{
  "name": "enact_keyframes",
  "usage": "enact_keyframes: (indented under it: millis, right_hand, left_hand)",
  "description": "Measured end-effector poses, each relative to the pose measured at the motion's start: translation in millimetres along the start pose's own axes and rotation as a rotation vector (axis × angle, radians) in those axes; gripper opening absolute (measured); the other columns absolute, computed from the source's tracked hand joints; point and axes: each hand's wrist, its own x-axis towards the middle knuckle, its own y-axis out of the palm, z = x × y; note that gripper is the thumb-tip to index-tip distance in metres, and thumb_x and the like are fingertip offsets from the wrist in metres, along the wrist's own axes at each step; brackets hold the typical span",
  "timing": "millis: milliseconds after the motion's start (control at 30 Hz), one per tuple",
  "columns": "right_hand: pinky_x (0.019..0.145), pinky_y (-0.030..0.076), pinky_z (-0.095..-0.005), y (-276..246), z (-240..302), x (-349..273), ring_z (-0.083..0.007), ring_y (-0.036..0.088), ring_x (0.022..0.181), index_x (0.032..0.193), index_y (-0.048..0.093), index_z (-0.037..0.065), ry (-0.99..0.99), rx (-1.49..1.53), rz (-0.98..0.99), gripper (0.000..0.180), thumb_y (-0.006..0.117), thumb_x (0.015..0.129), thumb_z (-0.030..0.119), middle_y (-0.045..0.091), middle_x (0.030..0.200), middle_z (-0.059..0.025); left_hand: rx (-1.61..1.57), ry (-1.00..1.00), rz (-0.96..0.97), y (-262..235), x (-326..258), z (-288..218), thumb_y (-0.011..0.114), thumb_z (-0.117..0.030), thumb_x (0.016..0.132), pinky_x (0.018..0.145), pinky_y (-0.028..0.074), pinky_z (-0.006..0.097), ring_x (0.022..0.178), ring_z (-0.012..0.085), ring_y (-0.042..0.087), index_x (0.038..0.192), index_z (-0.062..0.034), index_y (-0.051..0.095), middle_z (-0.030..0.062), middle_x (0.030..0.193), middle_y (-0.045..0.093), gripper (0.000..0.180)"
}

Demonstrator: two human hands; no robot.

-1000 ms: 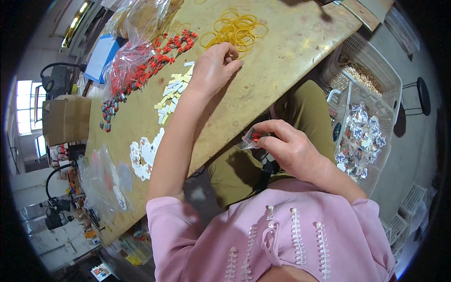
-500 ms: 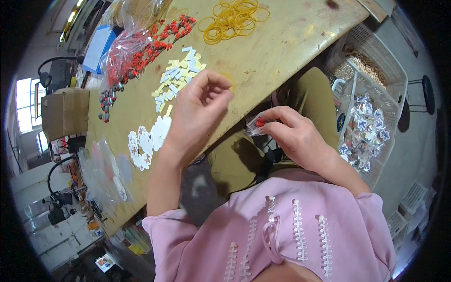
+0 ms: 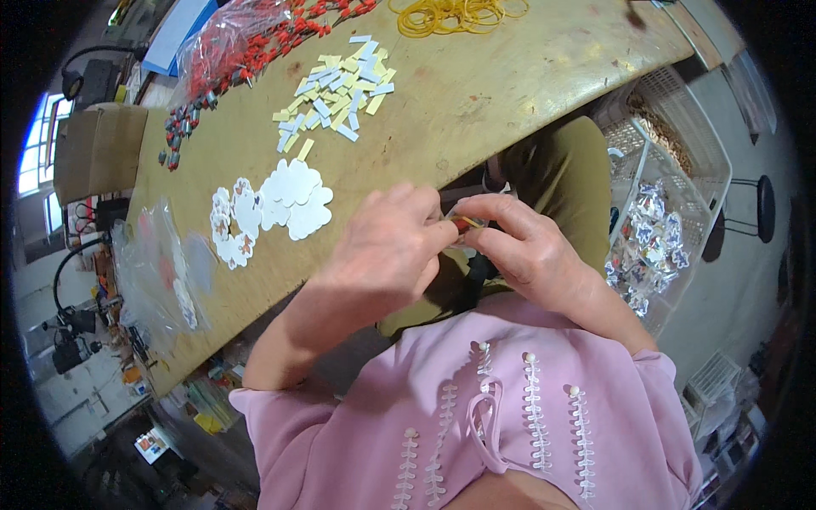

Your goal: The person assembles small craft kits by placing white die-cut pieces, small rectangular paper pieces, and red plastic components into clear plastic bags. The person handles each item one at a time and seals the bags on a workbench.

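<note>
My right hand [image 3: 531,251] pinches a small clear plastic bag [image 3: 460,241] with something red [image 3: 461,225] in it, over my lap at the table's front edge. A yellow rubber band [image 3: 469,222] shows at the bag, between the fingertips of both hands. Closed and slightly blurred, my left hand [image 3: 393,242] meets the right one there and grips the band, though its fingertips are partly hidden. On the table to the left lie white scalloped cards [image 3: 296,201] and a pile of pale yellow and white strips [image 3: 340,89].
Yellow rubber bands [image 3: 450,15] lie at the far side of the table [image 3: 476,110]. Beyond the strips are small red-tipped parts [image 3: 263,47] under clear plastic. Plastic bags [image 3: 161,272] lie at the left. White baskets [image 3: 714,183] on the right hold wrapped pieces [image 3: 650,246].
My left hand has come down and right from above the table, bringing a rubber band to the bag in my right hand. The view has shifted, so the table appears higher.
</note>
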Motion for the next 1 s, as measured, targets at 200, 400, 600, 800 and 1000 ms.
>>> enact_keyframes:
  millis: [200,400,600,800,1000]
  right_hand:
    - [0.090,0.062,-0.0412,7.2,8.4,0.8,-0.0367,0.070,0.111,0.099,0.066,-0.003,-0.060,0.040,0.071,0.016,0.069,0.086,0.005,0.067,0.121,-0.0200]
    - [0.083,0.063,-0.0388,-0.3,5.4,4.3,-0.0339,0.073,0.105,0.104,0.071,-0.004,-0.026,0.040,0.046,0.021,0.076,0.084,-0.004,0.069,0.120,-0.0206]
    - [0.085,0.062,-0.0391,2.6,7.6,7.2,-0.0333,0.072,0.104,0.099,0.067,-0.003,-0.026,0.055,0.056,0.016,0.073,0.084,0.001,0.069,0.117,-0.0176]
    - [0.081,0.060,-0.0376,-6.0,10.1,11.1,-0.0318,0.071,0.100,0.102,0.069,0.000,0.056,0.131,0.017,0.018,0.075,0.085,-0.003,0.069,0.113,-0.0149]
    - [0.086,0.057,-0.0404,-10.3,9.2,20.1,-0.0312,0.069,0.096,0.100,0.069,0.003,0.047,0.126,0.019,0.016,0.076,0.087,-0.004,0.069,0.104,-0.0100]
  left_hand:
    - [0.065,0.109,0.061,3.6,-20.5,9.6,0.076,-0.005,0.078,0.077,0.047,0.043,0.088,0.0330,0.062,0.102,-0.0048,0.067,0.0119,0.094,0.061,0.025]
    - [-0.142,-0.039,-0.066,-13.0,-19.5,-7.0,0.080,-0.010,0.083,0.070,0.053,0.046,0.084,0.0339,0.068,0.111,-0.0083,0.068,0.0122,0.093,0.064,0.030]
    - [-0.097,-0.054,0.070,13.1,-29.3,10.9,0.082,-0.012,0.083,0.069,0.054,0.045,0.084,0.0333,0.069,0.117,-0.0101,0.070,0.0117,0.091,0.067,0.036]
    - [-0.465,-0.232,-0.372,9.1,-33.3,9.7,0.093,-0.017,0.078,0.076,0.056,0.030,0.088,0.0182,0.070,0.127,-0.0070,0.072,0.0078,0.101,0.074,0.054]
    - [-0.653,-0.182,-0.399,40.6,-32.2,11.3,0.086,-0.009,0.087,0.076,0.058,0.032,0.086,0.0207,0.074,0.111,-0.0021,0.077,0.0107,0.101,0.077,0.026]
